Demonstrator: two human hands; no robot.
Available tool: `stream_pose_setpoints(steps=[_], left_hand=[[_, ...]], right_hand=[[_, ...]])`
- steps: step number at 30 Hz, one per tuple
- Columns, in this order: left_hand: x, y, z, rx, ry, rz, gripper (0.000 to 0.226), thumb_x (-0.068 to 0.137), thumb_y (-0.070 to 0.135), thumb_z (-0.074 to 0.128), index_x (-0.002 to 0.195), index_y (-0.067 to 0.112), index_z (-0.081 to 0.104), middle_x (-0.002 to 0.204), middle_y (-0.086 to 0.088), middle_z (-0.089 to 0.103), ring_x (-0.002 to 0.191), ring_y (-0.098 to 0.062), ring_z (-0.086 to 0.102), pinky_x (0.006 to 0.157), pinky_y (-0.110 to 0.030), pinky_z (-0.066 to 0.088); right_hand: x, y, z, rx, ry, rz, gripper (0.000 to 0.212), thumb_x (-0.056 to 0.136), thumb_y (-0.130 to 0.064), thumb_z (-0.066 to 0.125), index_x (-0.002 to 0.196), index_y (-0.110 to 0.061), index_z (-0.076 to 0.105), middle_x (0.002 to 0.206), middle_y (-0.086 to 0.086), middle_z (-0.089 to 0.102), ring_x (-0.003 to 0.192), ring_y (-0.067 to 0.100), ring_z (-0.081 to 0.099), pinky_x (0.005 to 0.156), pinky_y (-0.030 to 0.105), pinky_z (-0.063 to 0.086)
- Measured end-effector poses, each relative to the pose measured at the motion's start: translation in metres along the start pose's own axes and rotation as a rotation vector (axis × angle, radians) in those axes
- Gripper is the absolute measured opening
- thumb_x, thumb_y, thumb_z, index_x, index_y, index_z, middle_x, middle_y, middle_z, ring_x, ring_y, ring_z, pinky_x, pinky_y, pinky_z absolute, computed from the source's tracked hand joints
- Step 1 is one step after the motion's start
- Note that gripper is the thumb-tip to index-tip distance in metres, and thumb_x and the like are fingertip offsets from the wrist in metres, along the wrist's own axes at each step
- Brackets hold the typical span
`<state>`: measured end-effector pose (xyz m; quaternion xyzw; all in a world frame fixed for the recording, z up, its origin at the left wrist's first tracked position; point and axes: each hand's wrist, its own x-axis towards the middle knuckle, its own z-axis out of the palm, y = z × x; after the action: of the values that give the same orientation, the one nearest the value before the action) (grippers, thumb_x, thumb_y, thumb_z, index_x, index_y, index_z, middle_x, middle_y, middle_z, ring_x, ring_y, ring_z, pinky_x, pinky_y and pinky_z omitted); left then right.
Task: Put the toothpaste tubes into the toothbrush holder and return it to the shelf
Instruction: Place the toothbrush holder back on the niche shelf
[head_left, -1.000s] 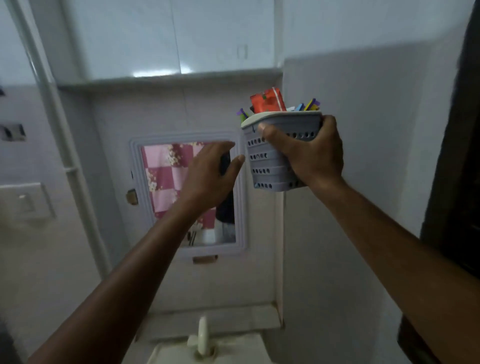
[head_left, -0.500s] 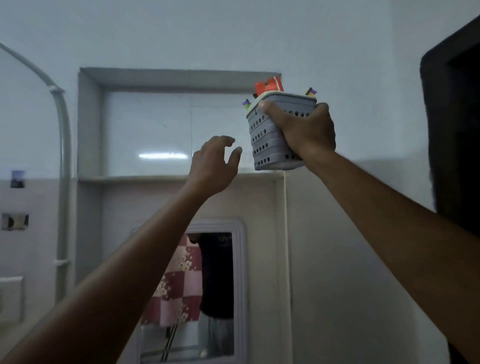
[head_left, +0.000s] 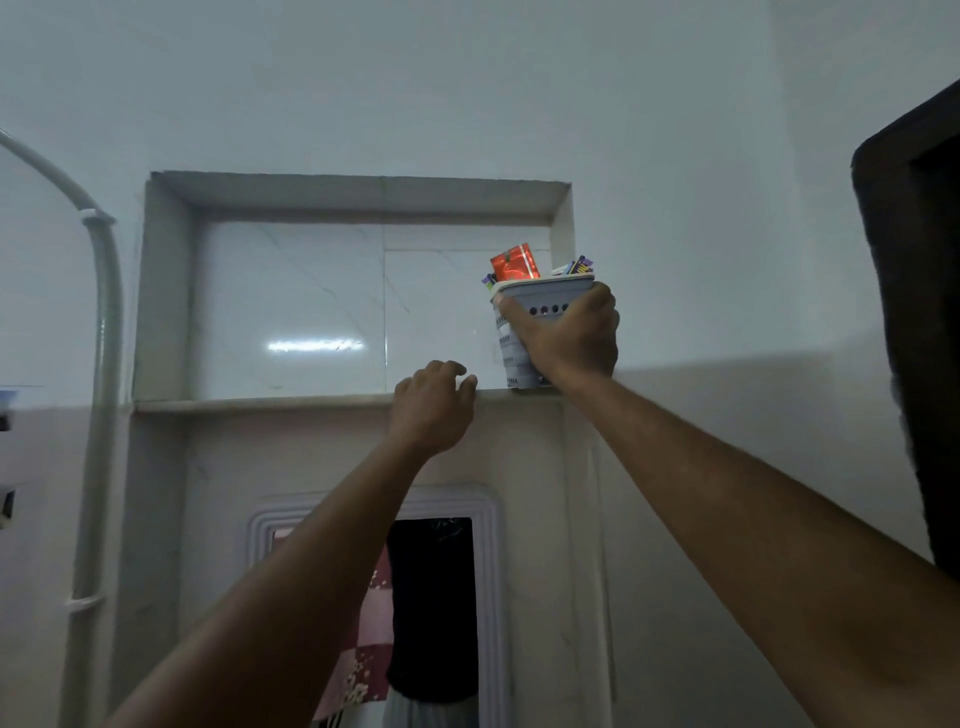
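Observation:
The grey perforated toothbrush holder (head_left: 545, 301) stands at the right end of the wall-niche shelf (head_left: 260, 404), its base at the shelf's front edge. A red toothpaste tube (head_left: 514, 264) sticks up out of it, with toothbrush ends (head_left: 577, 267) beside it. My right hand (head_left: 571, 338) is wrapped around the holder's front and hides most of its lower part. My left hand (head_left: 434, 410) rests with curled fingers on the shelf's front edge, just left of the holder, holding nothing.
The niche has a glossy tiled back wall (head_left: 311, 312) and a right side wall (head_left: 562, 249) close to the holder. A white pipe (head_left: 104, 322) runs down the left. Below is a framed mirror (head_left: 483, 597). A dark door frame (head_left: 914, 312) is at the right.
My right hand has carried the holder up and set it down onto the shelf's right end. My left hand has moved up to the shelf edge. The view has tilted upward.

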<state>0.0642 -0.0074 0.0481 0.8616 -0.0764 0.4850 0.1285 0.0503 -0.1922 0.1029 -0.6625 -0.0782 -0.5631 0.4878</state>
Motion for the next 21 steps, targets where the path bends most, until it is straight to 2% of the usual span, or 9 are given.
stream_pose_setpoints(steps=[4,7,10,12,18,21], left_hand=[[0.001,-0.006,0.009,0.040,0.002,0.042,0.045,0.112,0.044,0.039,0.142,0.020,0.063,0.148,-0.005,0.062,0.135,-0.029,0.059,0.119,-0.050,0.038],[0.005,-0.006,0.014,0.044,0.009,0.034,0.047,0.112,0.047,0.037,0.143,0.022,0.062,0.149,-0.003,0.062,0.136,-0.029,0.059,0.119,-0.051,0.036],[0.008,-0.004,0.017,0.049,-0.006,0.022,0.050,0.113,0.050,0.034,0.146,0.023,0.059,0.151,-0.003,0.060,0.139,-0.028,0.056,0.120,-0.053,0.033],[0.009,-0.001,0.018,0.064,-0.008,0.009,0.053,0.113,0.051,0.031,0.150,0.023,0.056,0.153,-0.004,0.059,0.141,-0.028,0.055,0.120,-0.054,0.032],[0.008,-0.002,0.023,0.121,0.030,0.022,0.056,0.114,0.051,0.027,0.152,0.022,0.056,0.154,-0.001,0.060,0.142,-0.027,0.054,0.116,-0.051,0.033],[0.009,-0.004,0.026,0.133,0.042,0.029,0.055,0.113,0.050,0.028,0.148,0.021,0.059,0.150,0.000,0.062,0.139,-0.027,0.057,0.112,-0.050,0.035]], right_hand=[[-0.001,0.014,0.015,-0.052,0.041,-0.006,0.116,0.068,-0.089,0.080,0.142,-0.006,0.049,0.141,0.011,0.057,0.133,0.034,0.053,0.099,0.045,0.051],[-0.004,0.017,0.024,-0.128,0.096,-0.024,0.122,0.071,-0.093,0.075,0.149,-0.004,0.045,0.145,0.015,0.051,0.135,0.037,0.049,0.110,0.050,0.046],[-0.004,0.015,0.030,-0.205,0.050,-0.038,0.138,0.078,-0.097,0.065,0.168,0.000,0.026,0.160,0.016,0.041,0.144,0.035,0.042,0.117,0.047,0.037],[-0.003,0.018,0.036,-0.259,-0.002,-0.042,0.141,0.084,-0.097,0.055,0.174,0.002,0.012,0.170,0.017,0.032,0.149,0.036,0.037,0.120,0.048,0.032],[-0.013,0.046,0.047,-0.408,-0.110,-0.094,0.114,0.104,-0.084,0.035,0.177,-0.004,-0.001,0.182,0.019,0.007,0.163,0.039,0.018,0.128,0.056,0.019],[-0.023,0.055,0.050,-0.433,-0.133,-0.126,0.105,0.108,-0.078,0.031,0.178,-0.007,-0.002,0.183,0.022,0.004,0.166,0.040,0.013,0.130,0.060,0.016]])
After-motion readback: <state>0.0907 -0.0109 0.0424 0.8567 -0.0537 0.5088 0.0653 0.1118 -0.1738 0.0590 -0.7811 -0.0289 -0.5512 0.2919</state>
